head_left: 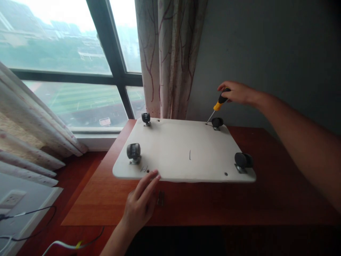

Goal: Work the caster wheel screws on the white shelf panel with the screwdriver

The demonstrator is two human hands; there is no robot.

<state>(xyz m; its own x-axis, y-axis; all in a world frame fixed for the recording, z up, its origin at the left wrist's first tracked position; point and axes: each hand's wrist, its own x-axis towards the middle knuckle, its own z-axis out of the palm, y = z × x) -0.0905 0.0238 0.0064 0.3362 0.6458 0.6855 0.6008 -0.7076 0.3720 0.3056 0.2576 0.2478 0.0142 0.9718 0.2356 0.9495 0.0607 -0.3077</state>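
A white board with rounded corners lies on the table, a black caster near each corner. My right hand grips a yellow and black screwdriver by its handle. The shaft slants down, its tip at a hole near the far right caster. My left hand rests its outstretched fingertips on the board's near edge, beside another hole. Two more holes show, one by the far left caster and one by the near right caster.
The board sits on a reddish-brown wooden table; small metal pieces lie at its near side. Behind are a curtain, a window and a grey wall. Cables and a wall socket are at lower left.
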